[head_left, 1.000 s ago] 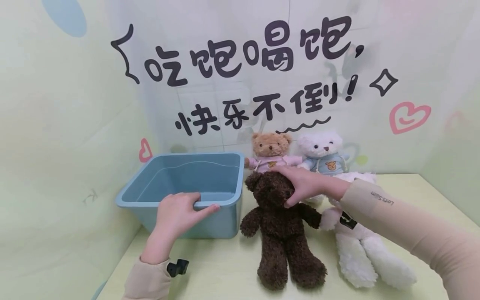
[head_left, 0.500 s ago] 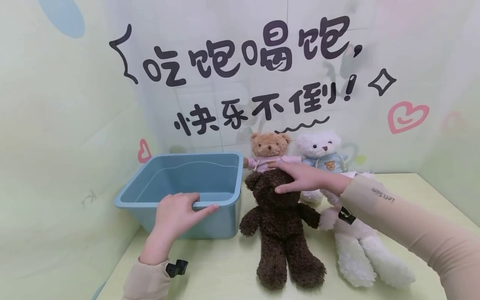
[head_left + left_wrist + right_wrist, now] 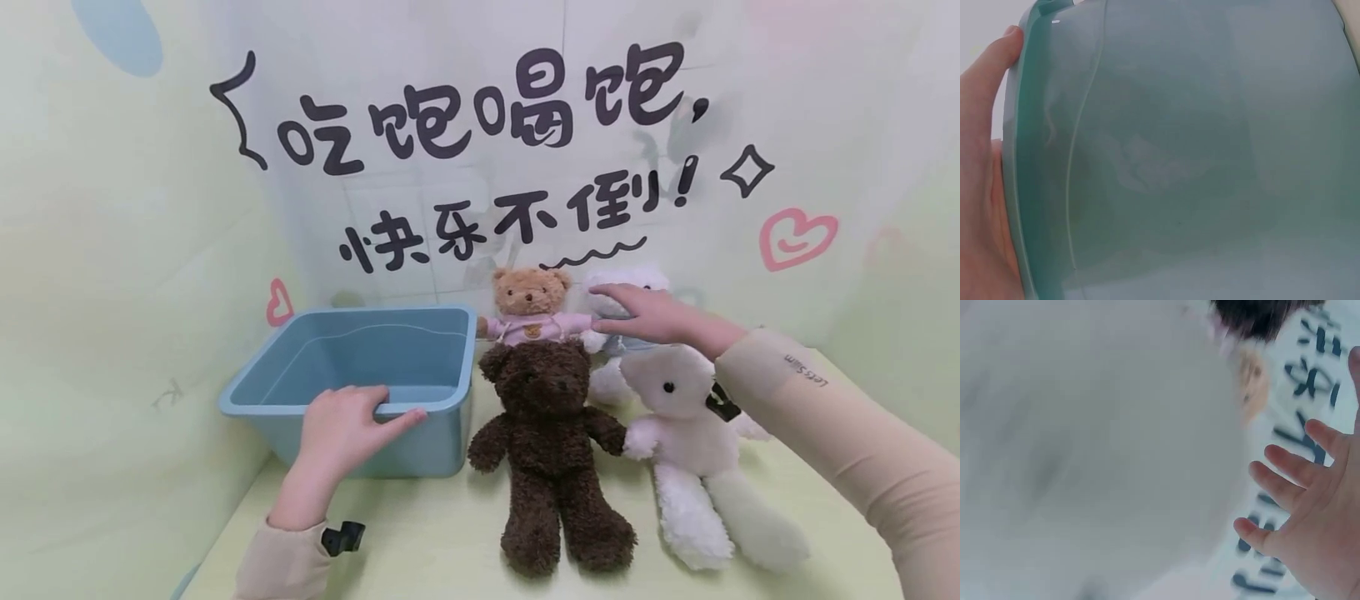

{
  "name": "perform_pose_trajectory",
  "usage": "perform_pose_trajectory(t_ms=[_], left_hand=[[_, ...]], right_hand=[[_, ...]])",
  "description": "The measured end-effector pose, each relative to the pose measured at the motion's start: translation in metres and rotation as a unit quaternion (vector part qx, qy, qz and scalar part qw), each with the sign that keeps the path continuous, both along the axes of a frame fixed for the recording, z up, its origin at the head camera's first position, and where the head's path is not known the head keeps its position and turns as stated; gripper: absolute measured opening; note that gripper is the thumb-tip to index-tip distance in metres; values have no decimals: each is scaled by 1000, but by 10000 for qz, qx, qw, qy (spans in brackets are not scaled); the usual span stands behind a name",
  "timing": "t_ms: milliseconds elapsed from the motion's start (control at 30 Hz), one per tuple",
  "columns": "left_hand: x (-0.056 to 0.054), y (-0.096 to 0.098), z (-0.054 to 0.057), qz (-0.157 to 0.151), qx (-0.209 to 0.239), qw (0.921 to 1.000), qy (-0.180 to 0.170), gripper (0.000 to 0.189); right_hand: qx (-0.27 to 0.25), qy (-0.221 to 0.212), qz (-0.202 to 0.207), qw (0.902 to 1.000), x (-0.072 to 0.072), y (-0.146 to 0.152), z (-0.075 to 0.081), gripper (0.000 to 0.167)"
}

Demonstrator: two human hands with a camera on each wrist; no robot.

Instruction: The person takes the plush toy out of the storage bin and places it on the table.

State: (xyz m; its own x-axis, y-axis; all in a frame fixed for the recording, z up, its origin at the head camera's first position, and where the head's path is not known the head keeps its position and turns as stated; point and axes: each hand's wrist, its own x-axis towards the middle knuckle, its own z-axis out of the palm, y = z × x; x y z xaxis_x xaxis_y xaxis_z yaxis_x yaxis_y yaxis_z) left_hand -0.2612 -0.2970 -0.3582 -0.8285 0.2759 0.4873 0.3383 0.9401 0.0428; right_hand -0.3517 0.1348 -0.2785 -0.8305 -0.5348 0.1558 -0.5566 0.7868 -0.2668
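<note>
With its fingers hooked over the near rim, my left hand [image 3: 345, 437] grips the blue plastic bin [image 3: 442, 446]. In the left wrist view that same hand [image 3: 982, 162] lies along the bin's edge. My right hand [image 3: 652, 317] hovers with fingers spread, holding nothing, in front of a white teddy bear [image 3: 600, 287] in a blue top and partly hides it. Below the right forearm sits a white plush toy [image 3: 697, 450], its head partly covered by the sleeve. A dark brown teddy bear [image 3: 555, 454] sits to its left, upright on the table.
Behind the brown bear is a light brown teddy bear [image 3: 531, 296] in a pink hoodie, close to the bin's right side. A printed backdrop [image 3: 420, 50] with black lettering hangs behind the table [image 3: 420, 542]. White fur blurs much of the right wrist view.
My right hand has left the brown bear's head and moved up and right, to in front of the white bear. The white plush toy's face now shows. My left hand stays on the rim.
</note>
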Motion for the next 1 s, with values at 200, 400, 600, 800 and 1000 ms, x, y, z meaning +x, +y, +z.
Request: perform_pose_trajectory(t_ms=[200,400,600,800,1000], left_hand=[[-1,3,1,-61,-10,10000,-20,60],[0,3,0,-84,-26,9999,-97,59],[3,-2,2,-112,-144,9995,-268,57],[5,-4,12,-281,-223,9947,-961,57],[3,-6,32,-334,-449,9823,-1787,63]], right_hand=[[76,-26,-751,9971,0,52,3,73],[491,42,-1530,9870,1,96,4,76],[951,60,-2061,9739,4,126,-2,87],[884,-252,-2325,9682,11,140,-6,96],[740,-338,-2370,9681,15,143,1,97]])
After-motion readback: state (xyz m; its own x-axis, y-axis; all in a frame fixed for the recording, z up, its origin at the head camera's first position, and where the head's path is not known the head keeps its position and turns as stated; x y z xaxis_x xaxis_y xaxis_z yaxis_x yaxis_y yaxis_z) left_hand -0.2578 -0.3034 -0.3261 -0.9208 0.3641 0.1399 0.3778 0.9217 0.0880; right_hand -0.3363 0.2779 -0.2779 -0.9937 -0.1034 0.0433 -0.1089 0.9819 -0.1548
